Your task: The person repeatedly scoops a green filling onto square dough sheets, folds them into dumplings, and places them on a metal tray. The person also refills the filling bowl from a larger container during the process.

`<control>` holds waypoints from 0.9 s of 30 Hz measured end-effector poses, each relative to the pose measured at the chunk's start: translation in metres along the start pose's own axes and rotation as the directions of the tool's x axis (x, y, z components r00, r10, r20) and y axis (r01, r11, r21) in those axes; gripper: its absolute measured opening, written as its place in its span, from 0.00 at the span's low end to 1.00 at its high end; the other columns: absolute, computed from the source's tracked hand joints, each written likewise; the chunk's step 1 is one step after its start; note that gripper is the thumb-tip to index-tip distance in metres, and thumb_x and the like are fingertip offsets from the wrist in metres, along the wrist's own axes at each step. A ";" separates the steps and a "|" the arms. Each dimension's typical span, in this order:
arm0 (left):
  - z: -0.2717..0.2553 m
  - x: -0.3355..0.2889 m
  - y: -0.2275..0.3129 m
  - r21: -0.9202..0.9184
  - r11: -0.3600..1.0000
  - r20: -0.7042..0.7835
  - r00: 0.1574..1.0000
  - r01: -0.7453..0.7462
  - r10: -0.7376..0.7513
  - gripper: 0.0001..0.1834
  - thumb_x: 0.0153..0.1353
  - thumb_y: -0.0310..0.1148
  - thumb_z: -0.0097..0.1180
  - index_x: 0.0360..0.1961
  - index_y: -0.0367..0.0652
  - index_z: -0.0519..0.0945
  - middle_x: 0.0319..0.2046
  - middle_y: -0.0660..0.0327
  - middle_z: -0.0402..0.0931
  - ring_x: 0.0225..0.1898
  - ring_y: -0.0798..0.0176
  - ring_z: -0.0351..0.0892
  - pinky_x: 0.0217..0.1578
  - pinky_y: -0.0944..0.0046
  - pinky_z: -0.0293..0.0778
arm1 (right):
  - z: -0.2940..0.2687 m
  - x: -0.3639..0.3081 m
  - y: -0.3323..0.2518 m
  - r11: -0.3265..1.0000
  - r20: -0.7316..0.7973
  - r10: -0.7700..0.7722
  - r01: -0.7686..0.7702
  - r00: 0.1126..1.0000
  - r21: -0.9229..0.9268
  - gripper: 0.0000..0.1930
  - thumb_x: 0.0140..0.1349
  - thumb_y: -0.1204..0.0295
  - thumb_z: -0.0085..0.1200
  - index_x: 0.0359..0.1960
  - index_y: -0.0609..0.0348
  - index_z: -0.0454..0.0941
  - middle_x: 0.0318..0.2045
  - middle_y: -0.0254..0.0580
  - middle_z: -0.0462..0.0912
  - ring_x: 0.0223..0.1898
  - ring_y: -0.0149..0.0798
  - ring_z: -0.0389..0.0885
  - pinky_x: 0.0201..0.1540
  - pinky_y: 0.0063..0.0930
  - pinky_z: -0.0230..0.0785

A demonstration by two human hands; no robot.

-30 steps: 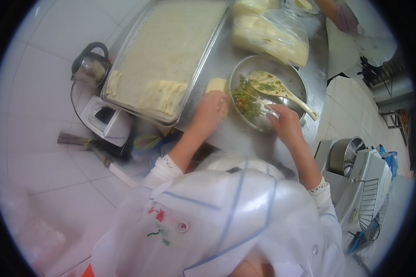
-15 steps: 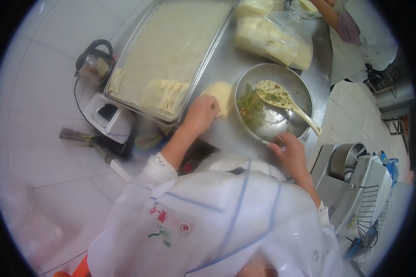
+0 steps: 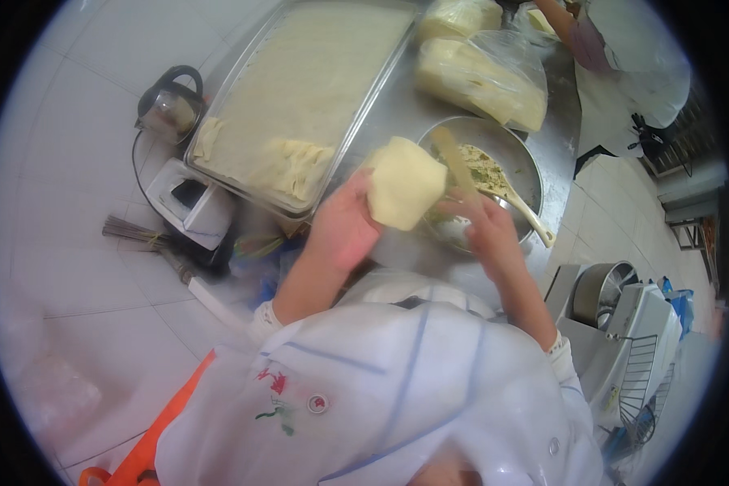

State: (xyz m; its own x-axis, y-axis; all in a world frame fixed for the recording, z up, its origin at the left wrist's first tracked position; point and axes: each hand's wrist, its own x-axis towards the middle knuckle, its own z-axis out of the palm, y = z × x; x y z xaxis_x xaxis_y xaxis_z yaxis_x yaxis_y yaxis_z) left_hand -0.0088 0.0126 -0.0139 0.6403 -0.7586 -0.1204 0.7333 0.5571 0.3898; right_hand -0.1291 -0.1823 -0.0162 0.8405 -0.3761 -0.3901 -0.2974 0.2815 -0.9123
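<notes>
Pale yellow dough, a soft thin piece [image 3: 407,185] with an uneven outline, sits near the centre of the frame on the left hand [image 3: 347,217], whose fingers hold it by its left side, some of their grip hidden underneath. Fingers of the right hand [image 3: 492,229] are closed round a flat stick [image 3: 455,158], blurred, which points up over the steel bowl [image 3: 520,154] right of centre. For this step, I would judge it best to cup the palm lightly, support the dough from below and keep fingertips from poking through; the stick probably handles best with a loose grip, its flat face toward the dough. A spoon [image 3: 529,219] smeared with a green-flecked mixture [image 3: 483,172] rests in the bowl, its handle across the lower-right rim, so the right wrist does well to stay clear of it. Bags of dough [image 3: 482,85] lie on the worktop [image 3: 390,112] at upper centre, beside the tray [image 3: 324,73] at upper left. As for writing, the white coat [image 3: 364,356] carries red and green marks [image 3: 275,397] and a round button [image 3: 318,402]; nothing legible shows, and no brand or label can be made out.
</notes>
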 end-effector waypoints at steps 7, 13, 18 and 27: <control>0.024 -0.011 -0.019 0.164 0.984 0.001 0.997 0.072 -0.073 0.22 0.67 0.39 0.48 0.58 0.38 0.67 0.55 0.58 0.70 0.56 0.65 0.69 0.58 0.61 0.64 | 0.023 -0.001 -0.011 0.973 0.017 -0.202 0.199 0.979 0.119 0.14 0.60 0.68 0.58 0.45 0.61 0.77 0.27 0.25 0.76 0.22 0.18 0.67 0.23 0.14 0.60; 0.021 -0.009 -0.019 0.562 0.827 -0.149 0.986 0.022 0.074 0.18 0.65 0.35 0.53 0.53 0.38 0.72 0.48 0.63 0.76 0.48 0.70 0.74 0.49 0.68 0.70 | 0.035 0.001 -0.021 0.913 -0.051 -0.403 0.398 0.914 -0.087 0.11 0.60 0.71 0.58 0.42 0.62 0.76 0.31 0.29 0.79 0.33 0.23 0.73 0.38 0.19 0.68; 0.023 -0.011 -0.019 0.794 0.607 -0.174 0.965 0.019 0.197 0.14 0.64 0.31 0.53 0.50 0.38 0.74 0.44 0.64 0.76 0.44 0.71 0.75 0.46 0.68 0.72 | 0.047 -0.005 -0.029 0.916 0.102 -0.332 0.347 0.938 -0.203 0.10 0.58 0.69 0.60 0.36 0.61 0.76 0.29 0.29 0.78 0.31 0.22 0.72 0.35 0.18 0.66; 0.025 -0.010 -0.020 0.696 0.718 -0.162 0.975 0.004 0.151 0.10 0.62 0.30 0.56 0.43 0.39 0.75 0.37 0.64 0.75 0.39 0.72 0.74 0.43 0.68 0.73 | 0.052 -0.001 -0.024 0.954 0.041 -0.282 0.285 0.959 -0.092 0.08 0.58 0.69 0.59 0.33 0.59 0.76 0.24 0.28 0.75 0.26 0.21 0.69 0.30 0.17 0.64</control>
State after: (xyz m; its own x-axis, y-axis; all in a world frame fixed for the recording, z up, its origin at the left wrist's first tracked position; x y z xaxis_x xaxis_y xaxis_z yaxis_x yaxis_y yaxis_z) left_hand -0.0352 0.0003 0.0023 0.7723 -0.6007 -0.2065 0.3706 0.1620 0.9146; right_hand -0.0993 -0.1428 0.0126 0.9082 -0.4035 -0.1114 -0.0860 0.0806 -0.9930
